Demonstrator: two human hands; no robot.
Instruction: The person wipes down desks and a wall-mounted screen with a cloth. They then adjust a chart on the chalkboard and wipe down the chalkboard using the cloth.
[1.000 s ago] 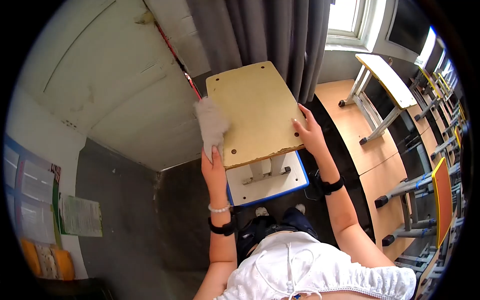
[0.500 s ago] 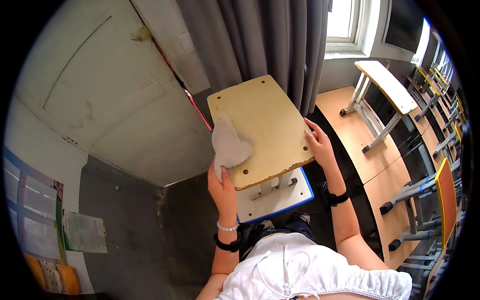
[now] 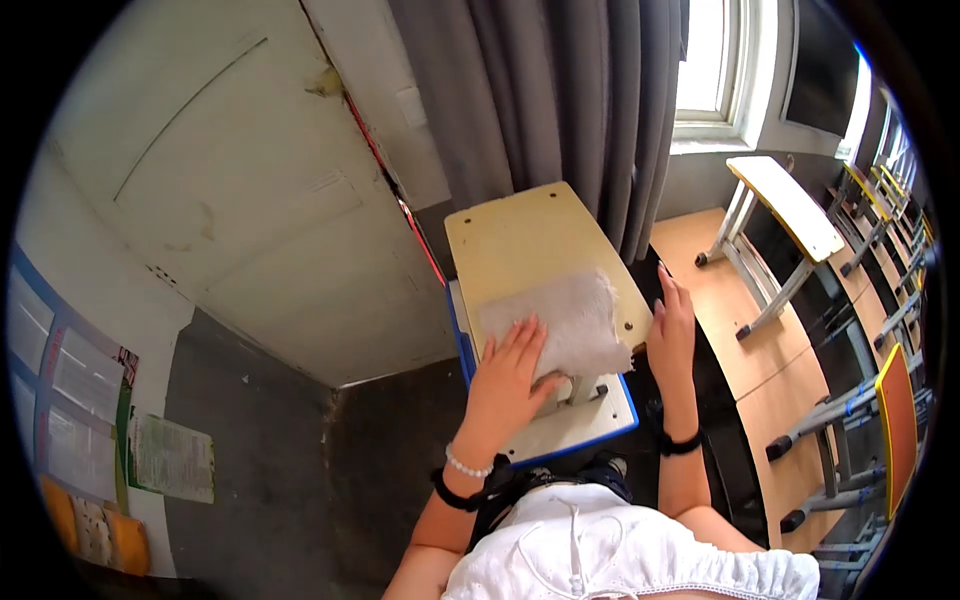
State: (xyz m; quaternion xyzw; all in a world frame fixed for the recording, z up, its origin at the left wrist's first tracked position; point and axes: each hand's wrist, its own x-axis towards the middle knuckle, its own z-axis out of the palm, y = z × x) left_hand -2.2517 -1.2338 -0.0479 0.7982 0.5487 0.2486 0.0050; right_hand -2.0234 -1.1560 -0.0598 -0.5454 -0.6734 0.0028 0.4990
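A grey cloth (image 3: 568,322) lies spread over the near part of a pale yellow wooden stool top (image 3: 530,235). My left hand (image 3: 508,385) rests on the cloth's near left part, palm down with its fingers spread. My right hand (image 3: 672,325) is just right of the top's near right corner, fingers stretched out, holding nothing. Below the top, a white board with a blue rim (image 3: 540,437) shows, with metal legs standing on it.
A grey curtain (image 3: 560,100) hangs behind the stool top, and a pale door (image 3: 230,200) stands at the left. At the right are wooden desks (image 3: 775,375) with upturned stools (image 3: 790,205) on them.
The cloth has gone from bunched at the top's left edge to spread across its near part. My left hand has moved right and opened onto it. My right hand has come off the right edge.
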